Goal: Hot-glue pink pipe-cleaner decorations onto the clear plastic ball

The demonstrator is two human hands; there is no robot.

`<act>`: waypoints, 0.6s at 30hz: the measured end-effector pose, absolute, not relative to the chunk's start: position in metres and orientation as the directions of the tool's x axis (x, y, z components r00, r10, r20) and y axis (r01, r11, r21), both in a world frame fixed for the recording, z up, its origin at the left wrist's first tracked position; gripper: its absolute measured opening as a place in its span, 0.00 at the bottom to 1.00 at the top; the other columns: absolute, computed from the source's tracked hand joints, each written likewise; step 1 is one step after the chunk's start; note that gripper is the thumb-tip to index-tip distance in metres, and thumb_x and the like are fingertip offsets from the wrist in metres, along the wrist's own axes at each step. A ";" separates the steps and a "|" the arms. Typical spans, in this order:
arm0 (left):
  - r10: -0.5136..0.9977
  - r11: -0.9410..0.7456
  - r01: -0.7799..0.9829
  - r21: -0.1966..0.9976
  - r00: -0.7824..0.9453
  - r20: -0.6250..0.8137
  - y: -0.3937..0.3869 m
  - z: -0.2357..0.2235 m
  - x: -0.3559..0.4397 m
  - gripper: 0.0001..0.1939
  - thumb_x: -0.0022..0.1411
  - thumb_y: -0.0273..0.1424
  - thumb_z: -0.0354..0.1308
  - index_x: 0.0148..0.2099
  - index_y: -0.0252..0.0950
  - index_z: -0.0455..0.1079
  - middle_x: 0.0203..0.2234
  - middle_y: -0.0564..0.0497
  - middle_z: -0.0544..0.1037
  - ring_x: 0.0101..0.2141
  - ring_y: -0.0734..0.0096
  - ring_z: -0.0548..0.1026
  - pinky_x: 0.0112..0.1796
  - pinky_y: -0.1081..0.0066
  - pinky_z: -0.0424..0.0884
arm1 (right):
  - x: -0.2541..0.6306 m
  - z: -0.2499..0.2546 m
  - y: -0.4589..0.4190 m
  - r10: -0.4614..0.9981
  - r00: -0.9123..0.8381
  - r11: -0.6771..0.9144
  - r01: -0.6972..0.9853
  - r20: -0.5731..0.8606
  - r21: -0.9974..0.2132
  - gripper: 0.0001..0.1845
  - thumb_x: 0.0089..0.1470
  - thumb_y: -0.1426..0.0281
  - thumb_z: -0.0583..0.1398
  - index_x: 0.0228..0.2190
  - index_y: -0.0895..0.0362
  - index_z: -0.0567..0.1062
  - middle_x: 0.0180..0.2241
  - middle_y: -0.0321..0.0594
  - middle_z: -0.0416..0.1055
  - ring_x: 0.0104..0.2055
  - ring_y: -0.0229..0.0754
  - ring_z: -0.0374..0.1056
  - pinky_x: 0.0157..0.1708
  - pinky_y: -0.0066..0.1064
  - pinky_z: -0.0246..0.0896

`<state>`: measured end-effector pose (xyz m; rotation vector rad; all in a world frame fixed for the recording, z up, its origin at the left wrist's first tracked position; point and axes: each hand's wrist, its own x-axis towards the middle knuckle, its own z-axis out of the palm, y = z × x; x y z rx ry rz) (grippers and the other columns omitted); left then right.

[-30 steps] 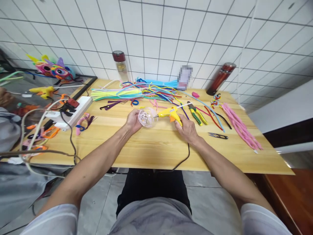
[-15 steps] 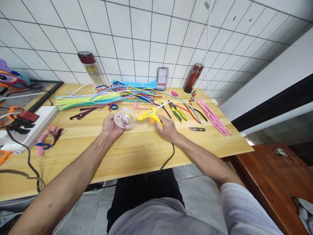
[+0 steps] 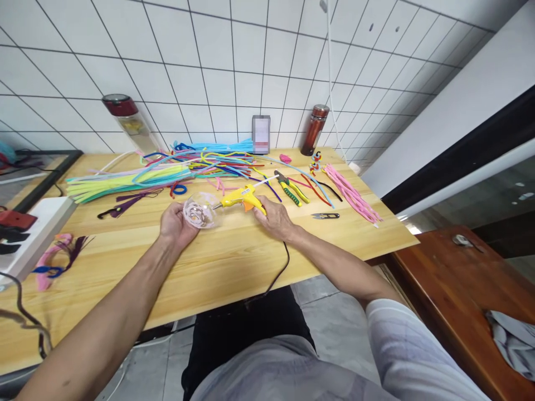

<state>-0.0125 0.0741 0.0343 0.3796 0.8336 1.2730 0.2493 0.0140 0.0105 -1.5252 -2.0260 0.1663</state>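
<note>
A clear plastic dome point(image 3: 202, 210) with a pale, swirled piece inside rests in my left hand point(image 3: 178, 225), whose fingers curl round its left and lower side. My right hand point(image 3: 275, 218) grips a yellow hot glue gun point(image 3: 241, 197) by its handle, close to the orange trigger. The metal nozzle points left and meets the right side of the dome; whether it touches I cannot tell. A white glue stick point(image 3: 266, 180) juts from the gun's back end. From the handle a dark cord drops over the table's front edge.
Behind the hands lies a pile of coloured pipe cleaners point(image 3: 167, 170). To the right are pliers point(image 3: 291, 189), thread snips point(image 3: 326, 215) and a pink bundle point(image 3: 353, 192). A bottle point(image 3: 129, 120), phone point(image 3: 261, 135) and red flask point(image 3: 315, 130) stand by the wall. A power strip point(image 3: 37, 234) sits left.
The camera view has shifted, so most things appear farther left. The dome is turned, showing its swirled contents more face-on. Both hands keep their holds.
</note>
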 end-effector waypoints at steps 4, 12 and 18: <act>0.939 0.273 -0.695 0.665 0.042 -0.342 0.076 0.036 -0.014 0.21 0.58 0.25 0.50 0.50 0.38 0.79 0.35 0.48 0.87 0.42 0.57 0.85 0.46 0.60 0.84 | 0.249 0.011 0.013 0.897 -0.176 0.365 0.812 0.404 -0.456 0.19 0.68 0.65 0.54 0.57 0.56 0.73 0.44 0.45 0.82 0.43 0.49 0.78 0.41 0.34 0.65; 0.928 0.304 -0.670 0.677 0.050 -0.368 0.074 0.039 -0.010 0.20 0.59 0.24 0.49 0.48 0.35 0.77 0.34 0.46 0.86 0.41 0.59 0.85 0.45 0.63 0.84 | 0.249 0.016 0.013 0.918 -0.171 0.333 0.822 0.358 -0.462 0.19 0.70 0.63 0.54 0.57 0.55 0.72 0.45 0.44 0.82 0.44 0.48 0.78 0.40 0.33 0.64; 0.925 0.247 -0.696 0.674 -0.037 -0.377 0.076 0.043 -0.010 0.19 0.55 0.25 0.51 0.47 0.34 0.76 0.33 0.46 0.86 0.40 0.58 0.85 0.47 0.60 0.83 | 0.247 0.020 0.009 0.926 -0.173 0.332 0.797 0.335 -0.505 0.20 0.70 0.64 0.54 0.58 0.55 0.72 0.46 0.43 0.82 0.45 0.48 0.78 0.42 0.33 0.64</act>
